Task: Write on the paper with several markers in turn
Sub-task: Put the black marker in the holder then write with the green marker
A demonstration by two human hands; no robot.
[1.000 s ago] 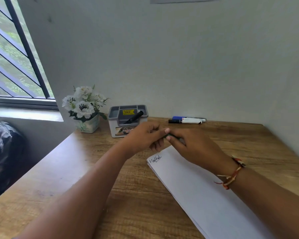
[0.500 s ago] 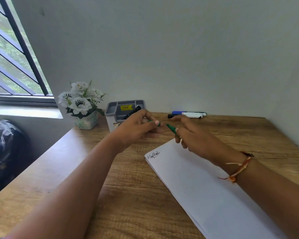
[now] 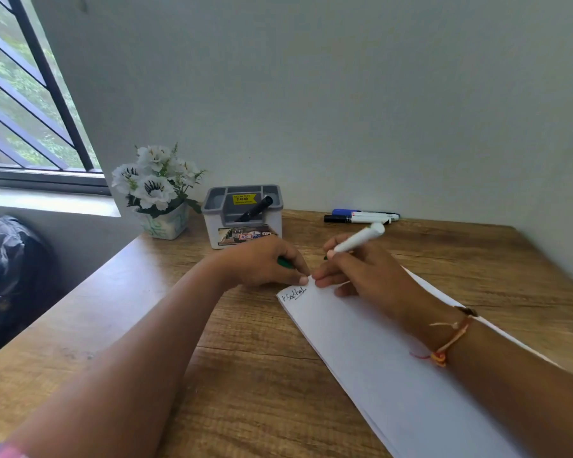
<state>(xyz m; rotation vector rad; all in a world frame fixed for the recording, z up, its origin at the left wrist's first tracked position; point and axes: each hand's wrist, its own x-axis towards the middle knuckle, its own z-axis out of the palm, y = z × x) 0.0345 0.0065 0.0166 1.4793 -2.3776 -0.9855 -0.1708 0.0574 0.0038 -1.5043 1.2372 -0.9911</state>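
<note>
With the right hand [image 3: 361, 276] gripping the uncapped marker [image 3: 358, 241] over the paper's [image 3: 394, 365] far corner and the left hand [image 3: 265, 264] clutching the green cap [image 3: 285, 262] there, pin that corner while writing.

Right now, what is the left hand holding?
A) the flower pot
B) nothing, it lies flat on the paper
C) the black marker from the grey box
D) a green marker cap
D: a green cap shows inside the closed left hand, which rests by the paper's corner, while the right hand holds the white marker.
</note>
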